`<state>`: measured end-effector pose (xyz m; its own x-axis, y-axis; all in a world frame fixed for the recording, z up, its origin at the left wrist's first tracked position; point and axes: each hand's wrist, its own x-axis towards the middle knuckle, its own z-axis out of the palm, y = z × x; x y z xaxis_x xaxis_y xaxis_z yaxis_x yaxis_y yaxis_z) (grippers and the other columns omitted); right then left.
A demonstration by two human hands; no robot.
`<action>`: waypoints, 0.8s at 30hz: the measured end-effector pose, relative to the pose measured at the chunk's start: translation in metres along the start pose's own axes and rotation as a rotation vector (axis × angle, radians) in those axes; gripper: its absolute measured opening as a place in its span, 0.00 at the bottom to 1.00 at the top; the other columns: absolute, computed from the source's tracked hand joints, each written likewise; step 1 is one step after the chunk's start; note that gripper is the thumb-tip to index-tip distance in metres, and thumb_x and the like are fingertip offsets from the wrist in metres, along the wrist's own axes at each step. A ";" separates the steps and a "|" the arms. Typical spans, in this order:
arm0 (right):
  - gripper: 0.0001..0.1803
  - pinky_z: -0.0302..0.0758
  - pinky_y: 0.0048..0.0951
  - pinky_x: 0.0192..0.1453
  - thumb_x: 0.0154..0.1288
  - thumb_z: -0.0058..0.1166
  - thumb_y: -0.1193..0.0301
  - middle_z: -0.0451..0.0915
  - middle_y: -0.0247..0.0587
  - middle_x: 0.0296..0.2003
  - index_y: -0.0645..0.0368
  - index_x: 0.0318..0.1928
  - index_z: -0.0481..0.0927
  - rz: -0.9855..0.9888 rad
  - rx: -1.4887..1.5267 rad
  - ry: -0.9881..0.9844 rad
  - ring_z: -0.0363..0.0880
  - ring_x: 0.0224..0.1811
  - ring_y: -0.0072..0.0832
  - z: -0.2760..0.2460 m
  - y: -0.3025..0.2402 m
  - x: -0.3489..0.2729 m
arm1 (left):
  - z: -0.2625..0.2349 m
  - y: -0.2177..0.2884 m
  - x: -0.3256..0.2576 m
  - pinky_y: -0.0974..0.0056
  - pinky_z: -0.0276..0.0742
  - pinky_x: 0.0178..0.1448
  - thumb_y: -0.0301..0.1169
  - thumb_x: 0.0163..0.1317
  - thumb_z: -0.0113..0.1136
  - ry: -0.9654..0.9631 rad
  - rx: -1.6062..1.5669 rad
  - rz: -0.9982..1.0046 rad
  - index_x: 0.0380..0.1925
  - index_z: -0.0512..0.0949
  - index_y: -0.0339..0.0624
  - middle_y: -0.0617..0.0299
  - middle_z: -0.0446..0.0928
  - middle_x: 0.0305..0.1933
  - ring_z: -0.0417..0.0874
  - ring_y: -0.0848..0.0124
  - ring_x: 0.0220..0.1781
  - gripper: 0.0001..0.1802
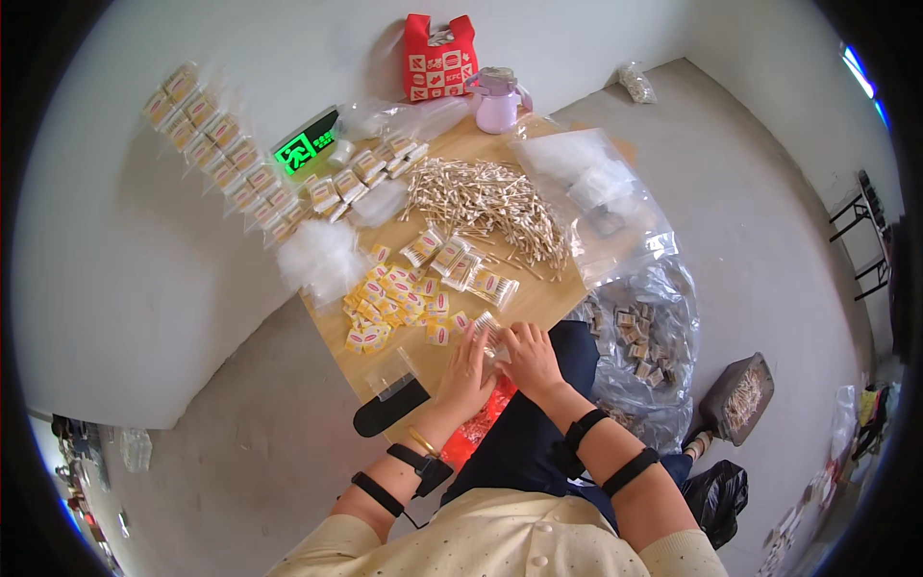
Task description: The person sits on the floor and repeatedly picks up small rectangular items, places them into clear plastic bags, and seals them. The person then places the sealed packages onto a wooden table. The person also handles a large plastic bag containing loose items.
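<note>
Both forearms, strapped with black bands, reach from the lower edge to the near edge of the small wooden table [538,298]. Left hand [468,370] and right hand [528,358] meet with fingers curled around a small clear packet of cotton swabs [486,330], pinching it between them. Keeping the swabs aligned and the packet flat on the tabletop looks like the way to handle it cleanly. Just beyond lie filled packets [461,264], a scatter of yellow labels [394,303] and a heap of loose swabs [490,207]. A black phone [389,409] sits left of the wrists; nothing blocks the hands.
</note>
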<state>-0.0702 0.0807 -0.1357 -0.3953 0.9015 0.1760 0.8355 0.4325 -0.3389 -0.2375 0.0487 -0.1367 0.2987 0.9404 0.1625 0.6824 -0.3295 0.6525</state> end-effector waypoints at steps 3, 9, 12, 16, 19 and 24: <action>0.33 0.68 0.39 0.56 0.48 0.68 0.59 0.72 0.42 0.46 0.53 0.54 0.70 0.072 0.021 0.021 0.70 0.53 0.39 0.001 -0.010 0.003 | 0.010 -0.002 0.006 0.45 0.45 0.77 0.30 0.59 0.60 0.141 -0.003 -0.091 0.71 0.46 0.32 0.37 0.49 0.74 0.50 0.44 0.77 0.45; 0.29 0.72 0.32 0.47 0.53 0.64 0.66 0.76 0.44 0.39 0.59 0.55 0.71 0.260 0.476 0.167 0.75 0.43 0.35 0.032 0.006 0.022 | 0.000 -0.018 -0.001 0.44 0.44 0.77 0.34 0.61 0.59 0.137 0.152 -0.156 0.72 0.48 0.37 0.45 0.52 0.75 0.52 0.50 0.77 0.43; 0.24 0.73 0.26 0.44 0.61 0.59 0.68 0.78 0.41 0.39 0.62 0.55 0.70 0.549 1.167 0.062 0.76 0.40 0.27 0.032 0.023 0.021 | -0.004 -0.009 -0.002 0.40 0.40 0.77 0.41 0.63 0.58 -0.075 0.497 0.026 0.72 0.50 0.41 0.52 0.53 0.76 0.49 0.52 0.78 0.42; 0.22 0.73 0.28 0.51 0.67 0.55 0.67 0.77 0.39 0.45 0.63 0.57 0.69 0.690 1.441 -0.002 0.76 0.46 0.24 0.001 0.043 0.006 | -0.004 -0.028 0.000 0.37 0.33 0.77 0.51 0.65 0.52 -0.185 0.681 0.035 0.73 0.50 0.44 0.57 0.49 0.78 0.42 0.54 0.80 0.43; 0.22 0.73 0.30 0.55 0.67 0.53 0.68 0.77 0.39 0.46 0.63 0.58 0.68 0.705 1.509 0.034 0.76 0.49 0.25 -0.016 0.050 -0.004 | -0.015 -0.049 0.009 0.37 0.30 0.77 0.56 0.66 0.47 -0.113 0.736 -0.079 0.74 0.48 0.45 0.58 0.44 0.79 0.38 0.56 0.81 0.44; 0.23 0.73 0.31 0.56 0.66 0.56 0.67 0.77 0.42 0.49 0.62 0.57 0.68 0.701 1.580 0.057 0.77 0.50 0.26 -0.028 0.050 -0.013 | -0.016 -0.046 0.011 0.37 0.28 0.77 0.58 0.67 0.43 -0.239 0.719 0.029 0.75 0.44 0.44 0.60 0.39 0.80 0.36 0.60 0.81 0.45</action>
<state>-0.0124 0.0906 -0.1292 -0.1073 0.9221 -0.3717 -0.3367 -0.3855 -0.8591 -0.2766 0.0754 -0.1528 0.4037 0.9137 -0.0459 0.9146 -0.4044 -0.0062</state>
